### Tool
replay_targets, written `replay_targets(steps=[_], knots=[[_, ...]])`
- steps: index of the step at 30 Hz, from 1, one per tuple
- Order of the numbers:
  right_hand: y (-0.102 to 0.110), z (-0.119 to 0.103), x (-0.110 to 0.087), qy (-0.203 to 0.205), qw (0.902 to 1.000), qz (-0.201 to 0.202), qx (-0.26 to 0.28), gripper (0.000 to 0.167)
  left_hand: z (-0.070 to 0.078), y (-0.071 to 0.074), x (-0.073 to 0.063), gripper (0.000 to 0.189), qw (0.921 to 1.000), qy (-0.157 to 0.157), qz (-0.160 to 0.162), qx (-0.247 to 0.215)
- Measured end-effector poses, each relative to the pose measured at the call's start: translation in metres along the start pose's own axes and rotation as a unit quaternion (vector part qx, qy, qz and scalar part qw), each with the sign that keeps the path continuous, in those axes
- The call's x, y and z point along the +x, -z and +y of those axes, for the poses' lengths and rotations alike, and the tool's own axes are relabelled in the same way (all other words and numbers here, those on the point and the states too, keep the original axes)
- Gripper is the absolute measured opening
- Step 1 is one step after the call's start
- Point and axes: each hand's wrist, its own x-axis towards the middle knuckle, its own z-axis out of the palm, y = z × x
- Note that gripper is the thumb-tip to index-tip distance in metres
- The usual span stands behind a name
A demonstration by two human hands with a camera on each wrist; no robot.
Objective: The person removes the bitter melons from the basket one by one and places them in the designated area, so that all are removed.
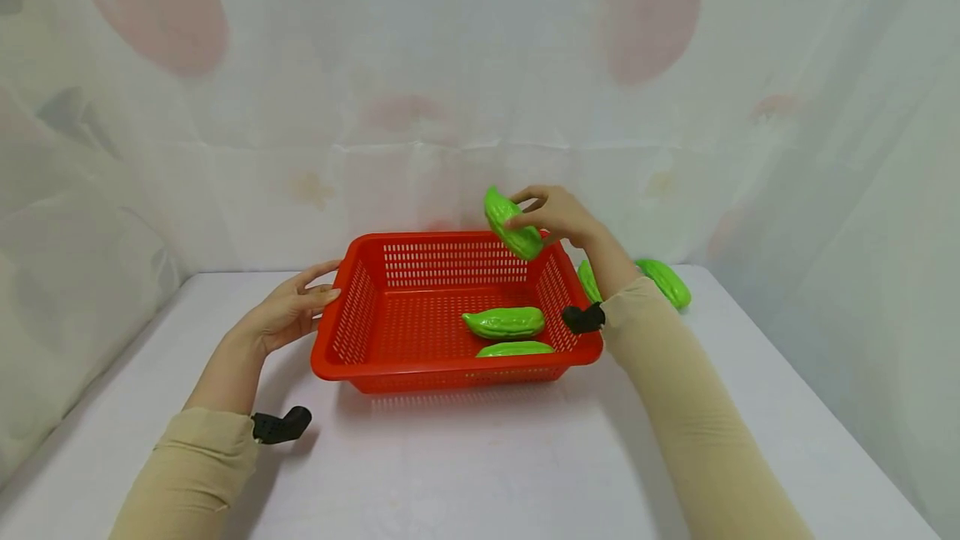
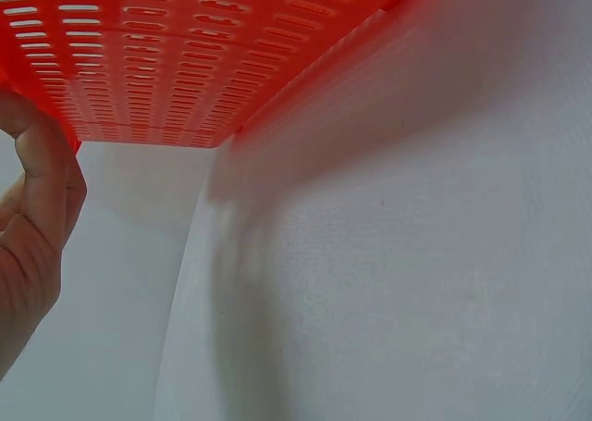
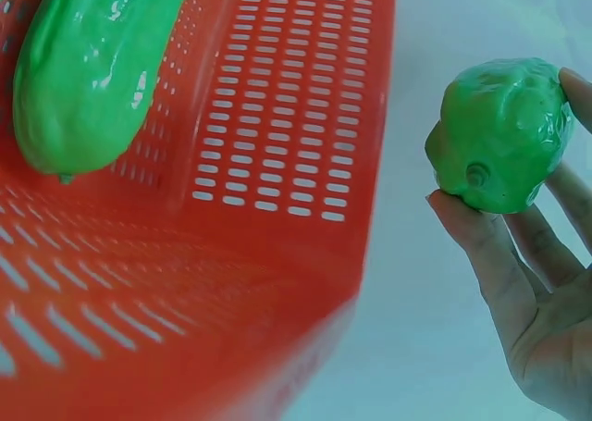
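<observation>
In the head view, my right hand [image 1: 558, 213] holds a bright green bitter melon [image 1: 513, 223] above the back right corner of a red plastic basket [image 1: 442, 369]. The right wrist view has thumb and fingers around this melon [image 3: 504, 134], its blunt end facing the camera, just outside the basket wall. Two more bitter melons lie in the basket's right half, one [image 1: 504, 322] behind the other [image 1: 516, 349]. My left hand [image 1: 288, 311] grips the basket's left rim, its bent fingers [image 2: 42, 176] against the slotted wall in the left wrist view.
Right of the basket, a bitter melon [image 1: 663, 282] lies on the white table [image 1: 465, 465]; another green one [image 1: 588, 280] is partly hidden by my right forearm. A pale curtain with faded fruit prints [image 1: 420, 65] hangs along the table's back and sides.
</observation>
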Motion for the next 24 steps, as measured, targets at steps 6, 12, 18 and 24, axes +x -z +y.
replay_targets(steps=[6, 12, 18, 24], knots=[[0.009, -0.002, -0.008, -0.007, 1.0000, 0.005, 0.002, 0.056, 0.000, 0.000, -0.001, 0.070, 1.0000, 0.002, 0.003, 0.002], [0.017, -0.001, -0.016, -0.009, 0.9998, 0.002, 0.016, 0.057, 0.001, -0.001, -0.001, 0.070, 1.0000, 0.004, 0.005, 0.001], [0.024, 0.005, -0.023, -0.016, 0.9993, 0.000, 0.034, 0.059, 0.001, -0.001, -0.001, 0.070, 1.0000, 0.003, 0.005, -0.001], [0.030, 0.014, -0.033, -0.024, 0.9995, 0.003, 0.021, 0.059, 0.000, -0.002, -0.001, 0.068, 1.0000, 0.004, 0.007, -0.001]])
